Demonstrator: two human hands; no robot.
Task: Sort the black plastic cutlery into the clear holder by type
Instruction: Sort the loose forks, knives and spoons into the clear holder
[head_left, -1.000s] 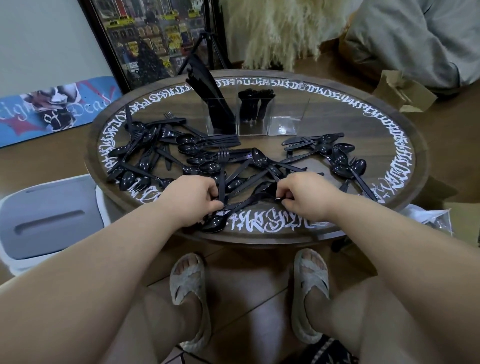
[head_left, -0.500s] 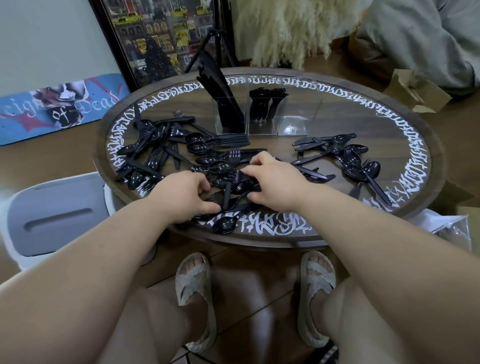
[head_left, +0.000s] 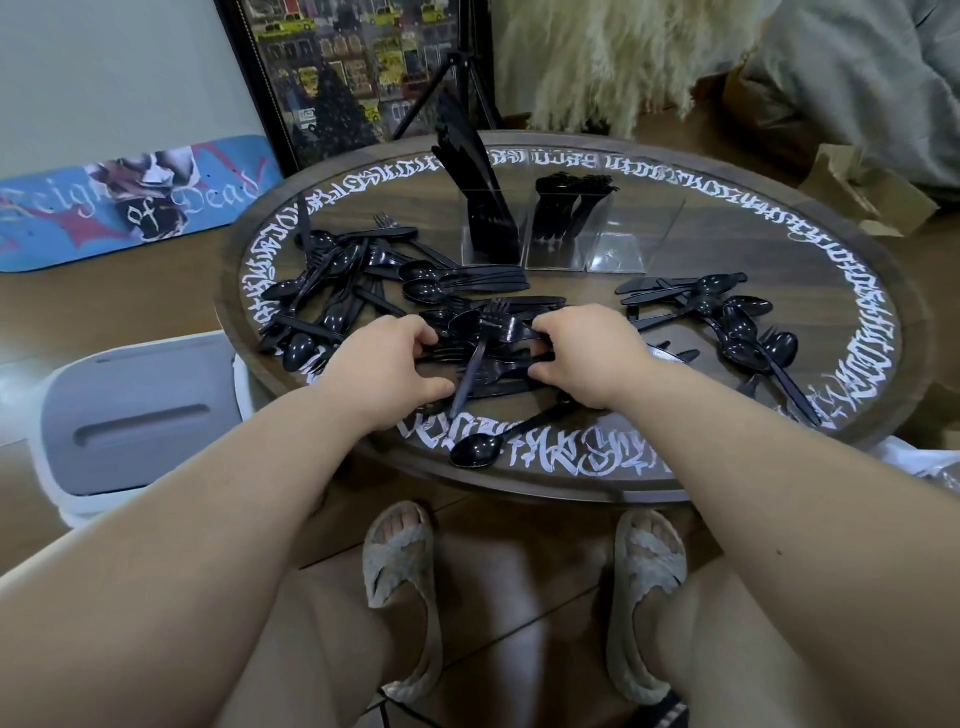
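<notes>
1. Black plastic forks (head_left: 488, 358) lie bunched near the front of the round table (head_left: 857, 322), one fork tilted across them.
2. Left hand (head_left: 387, 364) curls its fingers and thumb round the bunch's left end.
3. Right hand (head_left: 587, 358) grips the right end likewise.
4. More loose cutlery (head_left: 337, 301) spreads left, spoons (head_left: 737, 327) right.
5. Behind stands the clear holder (head_left: 618, 249): knives left, forks middle, right compartment bare.

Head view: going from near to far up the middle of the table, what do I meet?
Lone spoon → bundle of forks between the hands → stacked spoons → clear holder → tripod.
</notes>
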